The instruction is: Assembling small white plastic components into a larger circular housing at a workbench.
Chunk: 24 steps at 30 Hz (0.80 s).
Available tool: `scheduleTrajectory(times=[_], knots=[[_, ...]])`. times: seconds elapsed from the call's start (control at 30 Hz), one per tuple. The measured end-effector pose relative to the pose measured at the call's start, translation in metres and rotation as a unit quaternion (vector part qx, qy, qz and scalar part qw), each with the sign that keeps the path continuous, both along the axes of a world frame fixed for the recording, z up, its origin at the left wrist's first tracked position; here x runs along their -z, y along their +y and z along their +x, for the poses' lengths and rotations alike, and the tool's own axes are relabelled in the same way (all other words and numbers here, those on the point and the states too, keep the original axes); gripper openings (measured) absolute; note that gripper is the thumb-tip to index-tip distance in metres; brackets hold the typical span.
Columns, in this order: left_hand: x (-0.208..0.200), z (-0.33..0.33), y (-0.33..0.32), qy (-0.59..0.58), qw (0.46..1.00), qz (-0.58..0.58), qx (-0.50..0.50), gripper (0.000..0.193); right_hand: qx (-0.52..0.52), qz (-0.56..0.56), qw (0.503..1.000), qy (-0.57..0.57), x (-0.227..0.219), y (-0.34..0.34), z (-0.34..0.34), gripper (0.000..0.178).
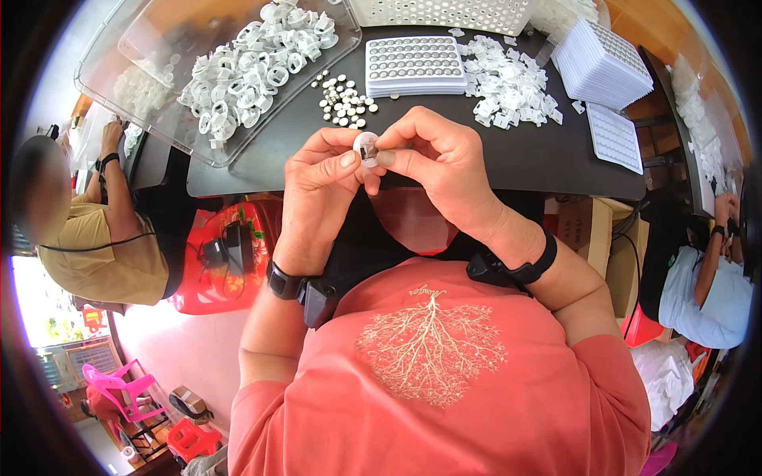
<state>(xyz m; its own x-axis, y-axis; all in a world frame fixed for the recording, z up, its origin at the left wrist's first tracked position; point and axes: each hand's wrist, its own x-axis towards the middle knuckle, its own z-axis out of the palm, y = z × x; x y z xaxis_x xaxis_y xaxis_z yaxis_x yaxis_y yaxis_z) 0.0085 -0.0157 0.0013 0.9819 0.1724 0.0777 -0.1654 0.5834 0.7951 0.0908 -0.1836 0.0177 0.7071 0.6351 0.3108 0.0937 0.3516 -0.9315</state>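
Note:
A small round white plastic part (364, 143) with a dark and metallic middle is held up just above the table's near edge. Thumb and fingers of my left hand (321, 170) pinch it from the left. My right hand (432, 151) is closed too, its thumb and forefinger pressed at the part's right edge. Whether a further tiny piece sits between those right fingertips is hidden. Just beyond my hands lies a loose heap of silver button cells (343, 103). Behind them is a stack of white trays (415, 81), its top one filled with rows of round silver pieces.
At the left a clear plastic bin (208, 156) holds many translucent ring-shaped parts (254, 71). Flat white plastic pieces (516, 87) are heaped to the right, near taller stacked trays (599, 67) and a single white tray (615, 139). Co-workers sit on both sides.

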Motion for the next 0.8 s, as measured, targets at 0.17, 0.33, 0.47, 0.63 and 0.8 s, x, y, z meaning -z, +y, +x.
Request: scheduleTrajectory(times=[0.17,0.33,0.47,0.63,0.8], knots=[[-0.0005,-0.0008,-0.0011,0.000,1.000,0.000,0.001,0.025,0.002,0.000,1.000,0.002,0.0006,-0.0002,-0.0010,0.004],[-0.0007,-0.0005,-0.0001,0.008,1.000,-0.012,0.011,0.024,0.049,-0.011,0.995,-0.083,0.0067,0.0010,0.0013,0.006],[-0.0011,-0.0001,-0.0006,0.010,1.000,-0.021,0.009,0.023,0.033,-0.036,0.996,-0.075,0.0057,-0.0025,0.0012,0.009],[-0.0028,-0.0006,-0.0014,0.011,1.000,-0.015,0.016,0.022,0.012,-0.021,0.999,-0.022,0.0087,-0.0012,0.0001,0.010],[-0.0044,-0.0018,-0.0044,0.023,0.999,-0.021,0.014,0.022,0.003,-0.036,0.999,-0.033,0.0074,-0.0046,-0.0006,0.007]])
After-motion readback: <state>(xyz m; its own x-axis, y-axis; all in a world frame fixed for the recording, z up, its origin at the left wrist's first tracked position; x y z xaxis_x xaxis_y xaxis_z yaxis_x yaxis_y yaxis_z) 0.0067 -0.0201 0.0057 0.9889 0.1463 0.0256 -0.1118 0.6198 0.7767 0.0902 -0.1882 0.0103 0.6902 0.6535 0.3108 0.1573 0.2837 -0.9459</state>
